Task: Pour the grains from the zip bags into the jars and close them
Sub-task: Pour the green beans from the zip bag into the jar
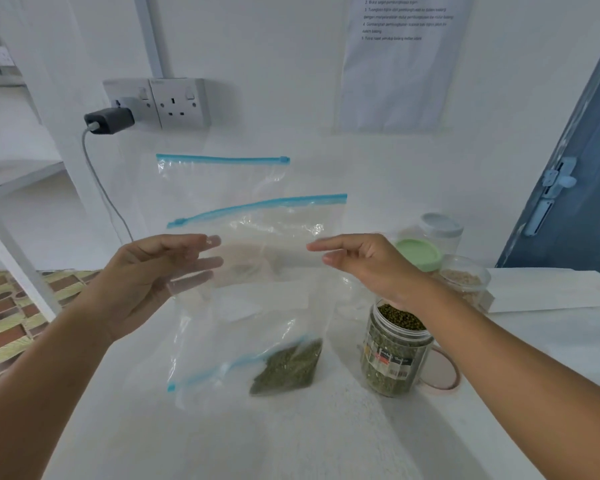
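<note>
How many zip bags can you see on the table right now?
3. One zip bag stands against the wall, a second leans before it between the hands, a third lies flat holding green grains. More may be hidden.

There is one view only, from a camera on the person's head, looking forward and down over the white worktop (326, 427). It sits close: both forearms run in from the bottom corners and fill much of the picture. It faces the wall (274, 64) behind the worktop, straight on. The wide lens bends the edges, so the door (575, 168) at right leans inward.
</note>
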